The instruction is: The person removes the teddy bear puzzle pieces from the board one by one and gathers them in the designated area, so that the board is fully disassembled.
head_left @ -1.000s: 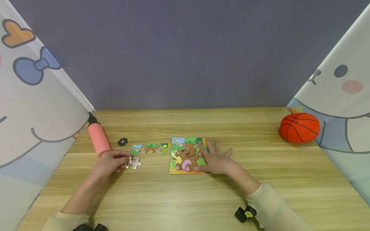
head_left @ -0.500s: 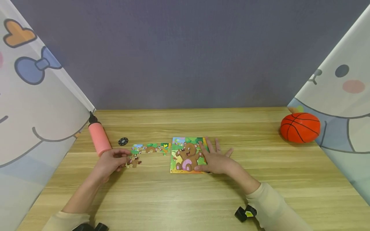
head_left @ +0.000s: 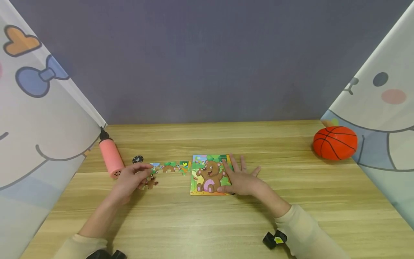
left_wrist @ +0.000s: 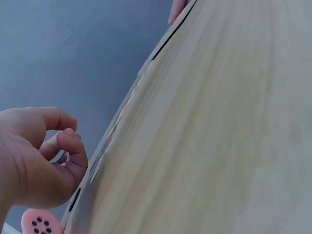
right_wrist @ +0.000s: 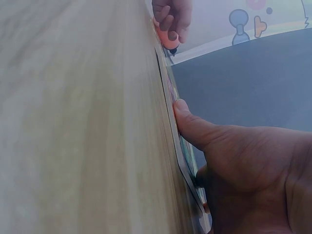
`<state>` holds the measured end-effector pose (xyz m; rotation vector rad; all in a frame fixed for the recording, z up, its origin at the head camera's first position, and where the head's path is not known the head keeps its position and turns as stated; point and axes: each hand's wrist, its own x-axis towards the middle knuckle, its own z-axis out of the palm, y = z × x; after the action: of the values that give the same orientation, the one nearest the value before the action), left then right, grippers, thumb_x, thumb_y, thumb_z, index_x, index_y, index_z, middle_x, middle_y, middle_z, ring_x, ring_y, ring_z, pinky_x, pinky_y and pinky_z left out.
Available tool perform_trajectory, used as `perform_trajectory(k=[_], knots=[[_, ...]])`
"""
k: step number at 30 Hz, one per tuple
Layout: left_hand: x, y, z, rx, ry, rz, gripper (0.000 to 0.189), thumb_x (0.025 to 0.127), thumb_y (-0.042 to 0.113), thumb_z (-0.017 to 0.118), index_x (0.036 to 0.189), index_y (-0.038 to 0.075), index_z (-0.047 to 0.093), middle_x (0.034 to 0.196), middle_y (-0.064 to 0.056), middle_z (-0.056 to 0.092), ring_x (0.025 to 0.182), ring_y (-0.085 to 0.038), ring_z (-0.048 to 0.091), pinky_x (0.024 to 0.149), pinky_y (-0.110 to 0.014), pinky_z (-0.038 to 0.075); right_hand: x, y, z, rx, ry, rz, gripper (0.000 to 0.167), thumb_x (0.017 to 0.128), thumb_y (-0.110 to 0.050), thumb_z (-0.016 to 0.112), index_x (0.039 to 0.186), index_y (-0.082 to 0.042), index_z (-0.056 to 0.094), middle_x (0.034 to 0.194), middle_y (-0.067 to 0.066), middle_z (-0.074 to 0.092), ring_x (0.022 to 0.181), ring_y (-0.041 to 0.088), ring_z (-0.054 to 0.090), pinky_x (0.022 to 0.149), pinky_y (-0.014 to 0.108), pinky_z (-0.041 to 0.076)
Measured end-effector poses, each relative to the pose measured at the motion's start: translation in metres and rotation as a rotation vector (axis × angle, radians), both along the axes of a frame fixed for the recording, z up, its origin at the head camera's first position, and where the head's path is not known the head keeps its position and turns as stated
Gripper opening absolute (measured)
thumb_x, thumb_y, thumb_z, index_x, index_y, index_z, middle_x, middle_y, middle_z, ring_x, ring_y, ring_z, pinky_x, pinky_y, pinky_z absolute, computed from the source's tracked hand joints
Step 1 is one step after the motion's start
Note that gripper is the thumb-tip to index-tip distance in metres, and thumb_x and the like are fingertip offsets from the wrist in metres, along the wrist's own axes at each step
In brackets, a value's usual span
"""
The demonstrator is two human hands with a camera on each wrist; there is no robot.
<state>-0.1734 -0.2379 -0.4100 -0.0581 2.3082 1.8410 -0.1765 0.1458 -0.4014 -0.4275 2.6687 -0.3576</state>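
Note:
In the head view a square bear-picture board [head_left: 209, 176] lies mid-table. My right hand [head_left: 242, 180] rests spread on its right side; in the right wrist view, the thumb [right_wrist: 181, 106] touches its face. A strip of jigsaw pieces [head_left: 169, 167] runs left from the board. My left hand [head_left: 132, 180] hovers at the strip's left end, partly covering it. Its fingers are loosely bent in the left wrist view, with thumb and fingertips [left_wrist: 71, 132] close and no piece visible between them. Just below the strip, a brown jigsaw piece [head_left: 150, 183] lies face up beside these fingers.
A black round chip [head_left: 137, 159] lies behind my left hand. Further left is a pink hand pump [head_left: 111, 158] with a black nozzle. An orange toy basketball [head_left: 335, 143] sits at the far right. Grey and cartoon-printed panels enclose the table.
The jigsaw piece by my left hand showed its grey back earlier and now shows its printed face. My left hand has shifted slightly right, over the strip's end. The right hand stays put.

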Motion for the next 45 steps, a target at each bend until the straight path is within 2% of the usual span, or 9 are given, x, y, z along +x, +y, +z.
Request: perform_trajectory(k=[4, 9, 12, 15, 25, 31, 38, 45], knots=[[-0.004, 0.014, 0.0, 0.015, -0.032, -0.047, 0.033, 0.101, 0.008, 0.059, 0.129, -0.009, 0.054, 0.075, -0.005, 0.051, 0.058, -0.013, 0.048, 0.054, -0.026, 0.044, 0.0, 0.0, -0.001, 0.004, 0.003, 0.001, 0.106, 0.088, -0.067, 0.062, 0.164, -0.015, 0.009, 0.167, 0.011, -0.017, 0.147, 0.048, -0.018, 0.088, 0.09, -0.009], [-0.01, 0.032, -0.001, -0.028, -0.034, -0.086, 0.031, 0.1, 0.015, 0.064, 0.124, -0.005, 0.06, 0.085, -0.01, 0.056, 0.059, -0.011, 0.045, 0.049, -0.025, 0.036, 0.0, 0.0, -0.001, 0.006, 0.004, -0.002, 0.106, 0.088, -0.068, 0.061, 0.164, -0.016, 0.008, 0.167, 0.011, -0.017, 0.147, 0.047, -0.018, 0.088, 0.09, -0.01], [-0.014, 0.042, -0.002, -0.031, -0.041, -0.1, 0.03, 0.099, 0.016, 0.066, 0.122, -0.003, 0.062, 0.094, -0.013, 0.06, 0.063, -0.012, 0.046, 0.05, -0.024, 0.036, 0.0, 0.0, -0.001, 0.008, 0.005, -0.001, 0.106, 0.088, -0.068, 0.061, 0.164, -0.016, 0.008, 0.167, 0.011, -0.016, 0.147, 0.047, -0.017, 0.088, 0.09, -0.01], [-0.018, 0.053, -0.003, -0.035, -0.044, -0.109, 0.028, 0.099, 0.013, 0.065, 0.122, -0.002, 0.063, 0.102, -0.014, 0.061, 0.07, -0.015, 0.049, 0.055, -0.024, 0.041, -0.001, 0.0, -0.001, 0.011, 0.006, 0.003, 0.106, 0.088, -0.068, 0.061, 0.164, -0.016, 0.008, 0.167, 0.012, -0.017, 0.147, 0.047, -0.017, 0.088, 0.09, -0.009], [-0.021, 0.081, -0.001, -0.012, -0.019, -0.187, 0.029, 0.098, 0.014, 0.067, 0.122, -0.002, 0.064, 0.101, -0.012, 0.061, 0.072, -0.016, 0.051, 0.059, -0.024, 0.043, -0.001, 0.0, -0.001, -0.001, -0.009, -0.005, 0.106, 0.089, -0.067, 0.062, 0.164, -0.016, 0.007, 0.167, 0.011, -0.017, 0.147, 0.047, -0.019, 0.088, 0.09, -0.011], [-0.022, 0.094, -0.002, -0.002, -0.007, -0.212, 0.026, 0.096, 0.008, 0.067, 0.121, -0.002, 0.065, 0.099, -0.013, 0.061, 0.071, -0.018, 0.051, 0.058, -0.024, 0.044, -0.002, 0.0, -0.001, 0.006, -0.005, -0.002, 0.106, 0.088, -0.068, 0.061, 0.164, -0.016, 0.007, 0.167, 0.011, -0.018, 0.147, 0.047, -0.019, 0.089, 0.09, -0.01], [-0.026, 0.112, -0.002, -0.002, -0.031, -0.25, 0.025, 0.096, 0.01, 0.067, 0.121, 0.003, 0.066, 0.1, -0.012, 0.062, 0.07, -0.017, 0.053, 0.06, -0.025, 0.045, -0.003, 0.0, 0.0, 0.008, -0.01, -0.006, 0.106, 0.088, -0.068, 0.061, 0.164, -0.017, 0.006, 0.167, 0.011, -0.018, 0.147, 0.047, -0.019, 0.089, 0.089, -0.01], [-0.028, 0.129, -0.005, 0.013, -0.039, -0.301, 0.024, 0.096, 0.009, 0.067, 0.119, 0.003, 0.067, 0.099, -0.012, 0.064, 0.068, -0.017, 0.052, 0.057, -0.025, 0.044, -0.003, 0.0, -0.001, 0.022, -0.017, -0.007, 0.107, 0.088, -0.069, 0.061, 0.164, -0.017, 0.007, 0.166, 0.011, -0.019, 0.147, 0.046, -0.02, 0.09, 0.09, -0.009]])
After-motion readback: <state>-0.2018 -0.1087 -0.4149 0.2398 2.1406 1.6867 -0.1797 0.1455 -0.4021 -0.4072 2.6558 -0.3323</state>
